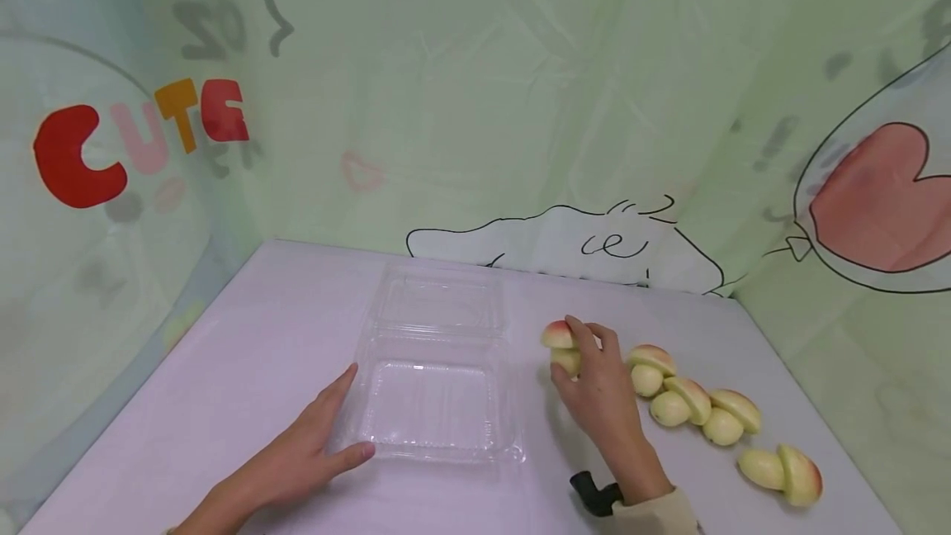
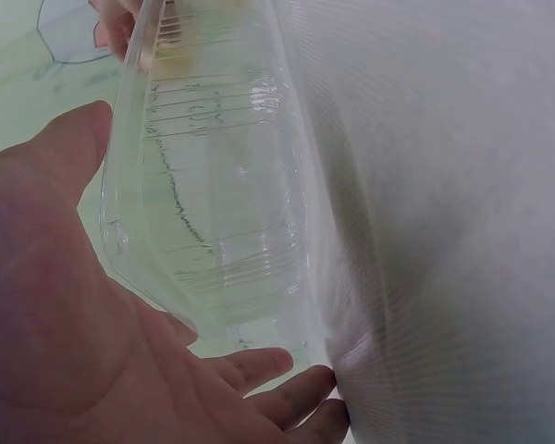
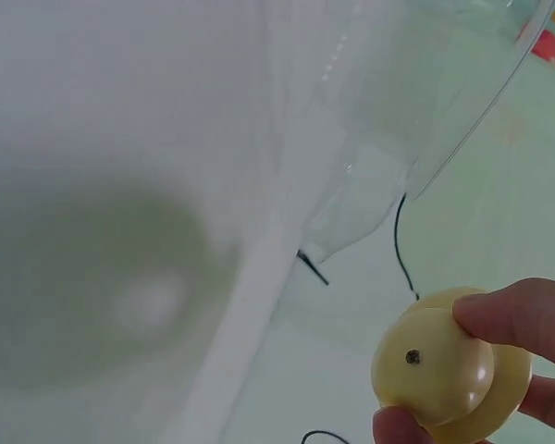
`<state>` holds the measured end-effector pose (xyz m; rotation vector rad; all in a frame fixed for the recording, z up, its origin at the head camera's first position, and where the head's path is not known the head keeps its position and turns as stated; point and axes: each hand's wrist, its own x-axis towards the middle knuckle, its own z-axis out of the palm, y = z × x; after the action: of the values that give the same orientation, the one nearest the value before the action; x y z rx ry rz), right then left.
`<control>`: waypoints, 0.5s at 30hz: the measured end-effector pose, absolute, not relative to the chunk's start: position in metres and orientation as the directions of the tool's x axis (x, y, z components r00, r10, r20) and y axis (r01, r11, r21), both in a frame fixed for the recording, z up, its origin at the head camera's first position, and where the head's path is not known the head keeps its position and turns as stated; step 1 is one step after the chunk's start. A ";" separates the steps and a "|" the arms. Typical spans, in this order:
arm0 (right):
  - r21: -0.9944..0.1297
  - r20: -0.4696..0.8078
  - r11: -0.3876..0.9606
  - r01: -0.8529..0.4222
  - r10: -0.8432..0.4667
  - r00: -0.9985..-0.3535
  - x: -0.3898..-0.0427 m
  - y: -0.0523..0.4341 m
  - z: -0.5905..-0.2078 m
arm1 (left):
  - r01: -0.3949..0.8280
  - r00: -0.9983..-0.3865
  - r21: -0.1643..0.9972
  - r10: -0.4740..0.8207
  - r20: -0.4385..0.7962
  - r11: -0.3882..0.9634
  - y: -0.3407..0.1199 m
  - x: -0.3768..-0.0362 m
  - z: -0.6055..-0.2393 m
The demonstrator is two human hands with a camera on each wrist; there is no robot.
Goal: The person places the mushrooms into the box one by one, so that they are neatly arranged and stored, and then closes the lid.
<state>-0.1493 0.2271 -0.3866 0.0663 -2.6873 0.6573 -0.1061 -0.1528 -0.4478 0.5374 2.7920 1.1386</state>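
Observation:
A clear plastic clamshell box (image 1: 434, 403) lies opened flat on the table, its lid (image 1: 442, 300) folded back toward the far wall. My left hand (image 1: 308, 440) is at the box's left side with fingers spread; in the left wrist view the fingertips (image 2: 301, 393) are close to the box's wall, and whether they touch it I cannot tell. To the right of the box, my right hand (image 1: 600, 382) grips a toy mushroom (image 1: 559, 335), pale yellow with a reddish cap. The right wrist view shows its rounded stem (image 3: 435, 365) between thumb and fingers, raised off the table.
Several more toy mushrooms lie on the right of the table, some in a touching row (image 1: 687, 400) and one mushroom (image 1: 783, 473) apart, nearer the front. Printed cloth walls (image 1: 461, 106) enclose the table (image 1: 253, 337) at the back and both sides.

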 end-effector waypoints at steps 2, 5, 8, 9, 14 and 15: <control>-0.445 0.365 0.885 -0.136 0.040 -0.930 -0.150 0.221 -0.385 | 0.295 -0.935 0.690 0.350 0.064 0.661 -0.153 -0.106 -0.448; -0.464 0.363 0.874 -0.142 0.041 -0.931 -0.151 0.211 -0.382 | 0.297 -0.935 0.686 0.349 0.067 0.664 -0.153 -0.106 -0.448; -0.480 0.364 0.864 -0.151 0.040 -0.930 -0.152 0.203 -0.380 | 0.287 -0.936 0.693 0.347 0.057 0.662 -0.153 -0.106 -0.448; -0.483 0.369 0.861 -0.158 0.037 -0.929 -0.152 0.200 -0.379 | 0.283 -0.937 0.696 0.346 0.052 0.660 -0.153 -0.106 -0.448; -0.500 0.389 0.842 -0.201 0.010 -0.921 -0.153 0.185 -0.377 | 0.266 -0.939 0.707 0.343 0.036 0.655 -0.152 -0.107 -0.448; -0.503 0.391 0.839 -0.209 0.005 -0.921 -0.154 0.183 -0.377 | 0.266 -0.939 0.706 0.342 0.036 0.656 -0.152 -0.106 -0.448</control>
<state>-0.1538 0.1826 -0.3773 0.1519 -2.6378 0.7823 -0.1065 -0.1524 -0.4476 0.5095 2.7665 1.1555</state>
